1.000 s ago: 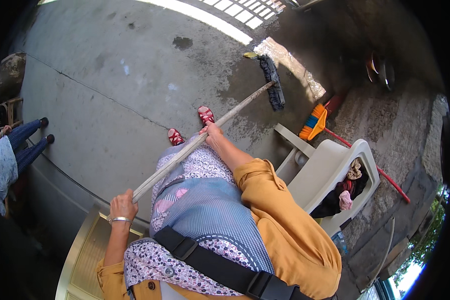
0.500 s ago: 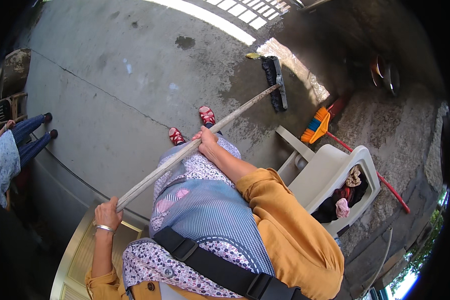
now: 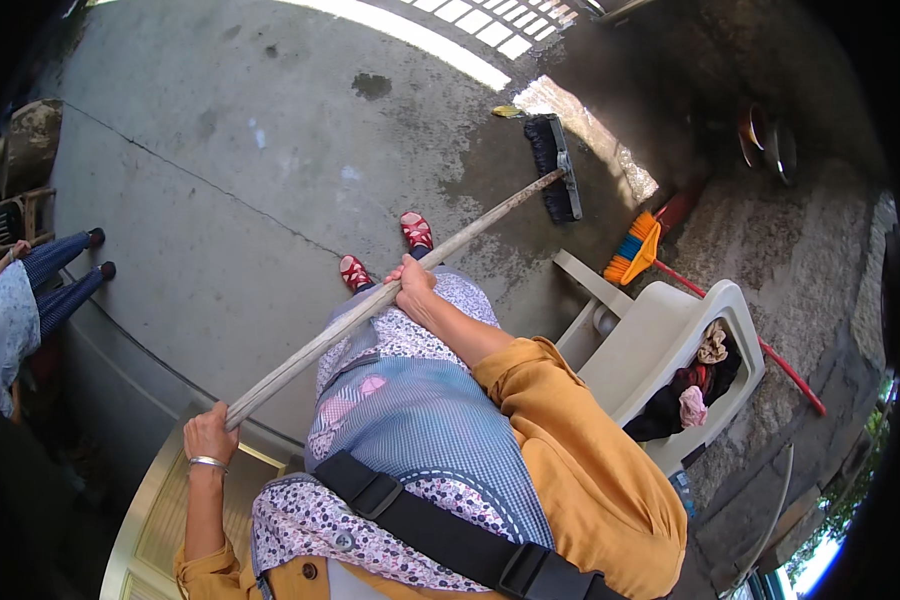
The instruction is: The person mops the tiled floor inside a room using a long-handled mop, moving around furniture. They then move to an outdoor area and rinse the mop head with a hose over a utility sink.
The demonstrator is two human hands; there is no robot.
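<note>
A long wooden pole slants across my body, the handle of a push broom (image 3: 400, 284) with a wide black head and a grey back plate. Its head rests on the damp concrete ahead and to the right of my feet. My left hand (image 3: 211, 433), with a silver bangle at the wrist, is closed around the pole's near end at my left side. Further up, in front of my lap, my right hand (image 3: 412, 282) grips the same pole. A yellow leaf (image 3: 507, 111) lies by the far end of the broom head.
A white plastic chair (image 3: 660, 345) holding dark and pink cloths stands at my right. Beside it are an orange-and-blue broom (image 3: 635, 250) with a red handle and a rough stone ledge (image 3: 770, 240). A cream door-like panel (image 3: 160, 500) is near left. Another person (image 3: 15, 310) is at far left.
The pole's near end and my left hand have shifted slightly left and back. The broom head stays on nearly the same spot, a little turned. Both hands keep their hold.
</note>
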